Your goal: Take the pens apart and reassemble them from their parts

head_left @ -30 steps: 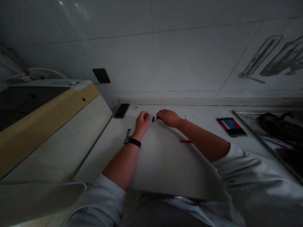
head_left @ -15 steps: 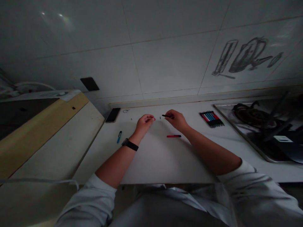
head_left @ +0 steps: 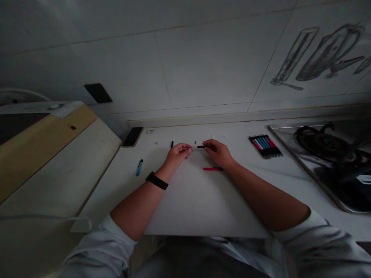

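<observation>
Both my hands rest near the back of a white countertop. My right hand pinches a thin black pen barrel that points left. My left hand, with a black band on its wrist, has its fingertips pinched on a tiny part I cannot make out, a little left of the barrel's tip. A red pen lies just below my right hand. A small black piece lies behind my left hand. Tiny pale parts are scattered between the hands.
A row of red, blue and black pens lies at the right. A gas hob is further right. A blue pen and a dark phone lie at the left. A wood-edged surface adjoins the counter's left. A tiled wall stands behind.
The camera view has swung right and down. My hands have drawn closer together. The right hand has lifted the black barrel off the counter and points it at the left hand's pinch.
</observation>
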The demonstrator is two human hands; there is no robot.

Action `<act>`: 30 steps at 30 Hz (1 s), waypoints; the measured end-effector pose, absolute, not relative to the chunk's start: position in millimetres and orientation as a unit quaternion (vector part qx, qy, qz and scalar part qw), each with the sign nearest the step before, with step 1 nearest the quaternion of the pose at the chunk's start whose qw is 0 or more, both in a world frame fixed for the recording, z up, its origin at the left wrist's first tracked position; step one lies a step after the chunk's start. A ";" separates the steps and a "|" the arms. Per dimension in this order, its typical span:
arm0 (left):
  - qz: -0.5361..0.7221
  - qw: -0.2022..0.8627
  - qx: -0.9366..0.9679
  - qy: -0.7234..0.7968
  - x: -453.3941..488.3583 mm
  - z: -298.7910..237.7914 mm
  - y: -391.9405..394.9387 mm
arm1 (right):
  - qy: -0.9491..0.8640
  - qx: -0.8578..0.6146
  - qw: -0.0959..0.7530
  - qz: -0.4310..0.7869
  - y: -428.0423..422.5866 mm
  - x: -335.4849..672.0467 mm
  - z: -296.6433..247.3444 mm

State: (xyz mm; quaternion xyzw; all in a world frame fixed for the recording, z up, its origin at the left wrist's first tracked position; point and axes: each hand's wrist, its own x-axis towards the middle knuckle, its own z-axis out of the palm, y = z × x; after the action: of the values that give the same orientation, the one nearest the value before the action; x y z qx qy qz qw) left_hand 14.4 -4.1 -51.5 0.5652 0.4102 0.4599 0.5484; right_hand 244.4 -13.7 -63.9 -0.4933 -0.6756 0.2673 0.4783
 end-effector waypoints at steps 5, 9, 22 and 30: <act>0.442 0.549 0.577 0.413 14.9 -50.9 -9.2 | -0.667 -0.492 0.492 0.266 -18.1 242.8 -60.5; 0.444 0.532 0.590 0.414 17.5 -50.7 -11.0 | -0.672 -0.487 0.496 0.256 -23.8 239.0 -52.8; 0.433 0.504 0.609 0.433 21.2 -46.9 -16.6 | -0.720 -0.454 0.483 0.206 -35.0 232.6 -47.4; 0.426 0.455 0.655 0.428 19.4 -50.6 -17.3 | -0.764 -0.429 0.459 0.146 -41.0 231.2 -38.1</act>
State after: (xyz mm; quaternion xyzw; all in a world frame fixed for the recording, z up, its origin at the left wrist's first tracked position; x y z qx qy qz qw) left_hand 19.4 -17.3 -50.6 0.6547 0.4275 0.4261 0.4550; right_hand 231.2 -41.0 -38.1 -0.4290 -0.7642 0.1457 0.4590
